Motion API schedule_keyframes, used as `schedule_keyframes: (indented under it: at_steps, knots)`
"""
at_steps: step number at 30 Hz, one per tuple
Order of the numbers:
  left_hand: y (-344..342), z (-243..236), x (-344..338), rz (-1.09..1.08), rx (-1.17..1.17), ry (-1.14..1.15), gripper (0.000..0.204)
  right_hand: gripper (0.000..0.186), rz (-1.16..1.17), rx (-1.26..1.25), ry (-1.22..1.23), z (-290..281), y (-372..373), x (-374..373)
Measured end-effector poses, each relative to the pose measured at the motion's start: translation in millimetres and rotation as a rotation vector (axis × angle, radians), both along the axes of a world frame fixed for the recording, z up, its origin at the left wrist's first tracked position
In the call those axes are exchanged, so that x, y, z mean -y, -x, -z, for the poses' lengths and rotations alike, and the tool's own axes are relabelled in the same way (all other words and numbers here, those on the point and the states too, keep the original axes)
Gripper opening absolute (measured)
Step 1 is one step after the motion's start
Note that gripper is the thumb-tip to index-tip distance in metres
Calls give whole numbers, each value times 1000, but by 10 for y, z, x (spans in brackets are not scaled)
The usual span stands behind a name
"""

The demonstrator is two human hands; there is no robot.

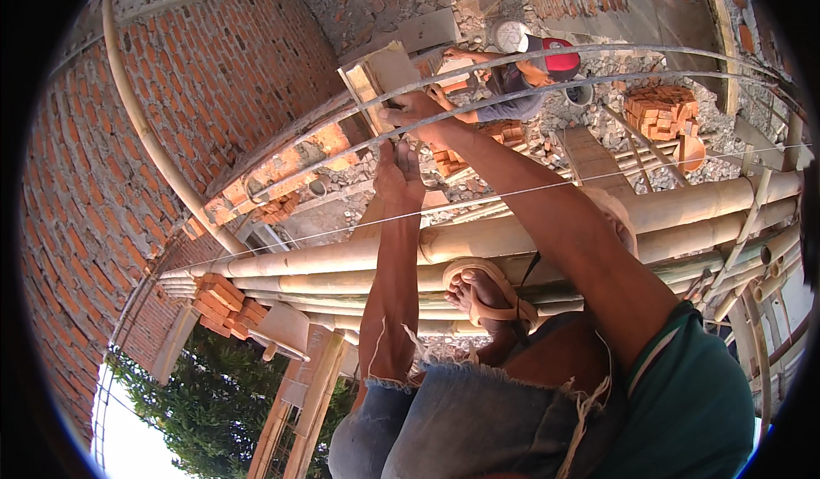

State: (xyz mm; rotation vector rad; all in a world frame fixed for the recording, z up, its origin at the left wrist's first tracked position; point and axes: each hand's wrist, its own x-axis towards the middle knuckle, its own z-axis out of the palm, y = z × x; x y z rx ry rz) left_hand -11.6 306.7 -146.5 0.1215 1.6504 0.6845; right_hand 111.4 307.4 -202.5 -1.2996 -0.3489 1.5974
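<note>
My right hand (pixel 410 113) reaches forward between two long grey rods (pixel 615 51), its fingers closed on the edge of a pale wooden board piece (pixel 374 76). Just below it my left hand (pixel 400 176) is raised with fingers apart and slightly bent, near the lower rod and the board's underside. A thin white string (pixel 495 198) runs across both forearms. Beneath me my sandalled foot (pixel 478 295) rests on long bamboo poles (pixel 333 262).
A co-worker in a red-and-dark cap (pixel 530 82) works below amid rubble. Brick stacks stand at right (pixel 658 112) and lower left (pixel 222 304). A brick wall (pixel 102 180) with a bamboo pole (pixel 137 112) rises at left; a plank (pixel 594 159) slopes behind the poles.
</note>
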Motion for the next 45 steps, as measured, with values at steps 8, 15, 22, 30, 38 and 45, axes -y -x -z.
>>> schedule_keyframes:
  at_steps: [8,15,22,30,38,45]
  knots:
    - [28,-4,1,-16,30,-23,19,46,3,-35,-72,27,-27,24]
    - [11,-19,19,-44,28,-48,20,43,12,-135,-44,126,0,0]
    - [23,-33,23,-8,0,-55,21,42,-6,-99,12,39,-26,-7]
    - [28,-36,39,-9,1,-63,20,42,-62,-2,-52,41,-51,-2]
    - [59,8,35,-8,31,-67,18,42,-29,2,-75,235,27,-38]
    - [105,22,66,18,73,-80,19,43,-111,-17,-92,203,-33,-16]
